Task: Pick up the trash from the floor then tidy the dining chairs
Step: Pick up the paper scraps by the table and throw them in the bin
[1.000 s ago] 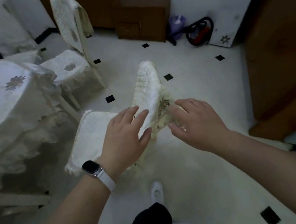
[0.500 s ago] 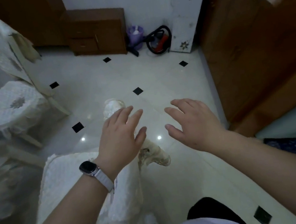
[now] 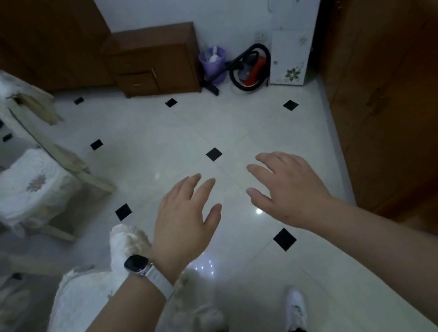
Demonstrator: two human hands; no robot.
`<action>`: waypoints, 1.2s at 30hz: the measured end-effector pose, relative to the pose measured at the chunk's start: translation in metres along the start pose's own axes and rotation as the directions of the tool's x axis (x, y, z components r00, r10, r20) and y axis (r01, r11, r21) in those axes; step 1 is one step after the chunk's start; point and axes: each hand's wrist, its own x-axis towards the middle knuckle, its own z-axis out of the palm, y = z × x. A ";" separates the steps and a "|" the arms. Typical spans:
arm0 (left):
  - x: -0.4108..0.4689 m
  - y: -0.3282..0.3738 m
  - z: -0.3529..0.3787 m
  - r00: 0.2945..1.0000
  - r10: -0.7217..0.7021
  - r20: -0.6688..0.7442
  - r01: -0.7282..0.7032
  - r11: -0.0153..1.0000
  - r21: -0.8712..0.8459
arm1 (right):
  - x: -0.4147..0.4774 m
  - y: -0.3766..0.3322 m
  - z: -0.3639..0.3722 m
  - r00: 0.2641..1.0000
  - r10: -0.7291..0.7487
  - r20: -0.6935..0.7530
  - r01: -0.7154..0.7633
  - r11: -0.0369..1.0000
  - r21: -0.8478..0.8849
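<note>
Both hands are hovering empty over the floor (image 3: 180, 137). The left hand (image 3: 185, 217), just off centre toward seven o'clock, and the right hand (image 3: 287, 187), toward four o'clock, are each lying palm-down with fingers loosely spread, gripping nothing and touching nothing. Held out clear of the furniture like this, they are probably readying for a next reach rather than carrying anything.

The nearest dining chair (image 3: 82, 300) is sitting at seven o'clock under the left forearm. Its quilted white cover is facing up, and the top of its back is poking out beside the wristwatch (image 3: 137, 263). A second chair (image 3: 29, 190) is standing at nine o'clock, and whatever it is drawn up to is running off the left edge in a blur.

No trash is showing on the tiles in view. A purple bin (image 3: 212, 60) at twelve o'clock is holding something white, too small to name, beside a red vacuum cleaner (image 3: 251, 69). The arm and the cover are hiding the near chair's legs, so I cannot tell whether it is standing square. Only one white shoe (image 3: 295, 311) is showing, at five o'clock.
</note>
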 end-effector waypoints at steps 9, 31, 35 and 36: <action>0.080 -0.032 0.002 0.999 -0.016 -0.043 0.022 0.989 0.143 | 0.106 0.050 0.025 0.994 -0.109 0.017 0.108 0.993 0.049; 0.394 -0.306 -0.002 0.983 -0.042 -0.178 0.061 0.992 0.107 | 0.490 0.029 0.146 0.975 -0.206 0.081 0.212 0.975 -0.071; 0.433 -0.340 -0.006 0.980 -0.050 -0.191 0.080 0.985 0.150 | 0.554 0.030 0.171 0.962 -0.261 0.084 0.265 0.964 -0.039; 0.444 -0.349 -0.006 0.979 -0.057 -0.194 0.088 0.983 0.159 | 0.570 0.030 0.177 0.959 -0.270 0.083 0.273 0.962 -0.029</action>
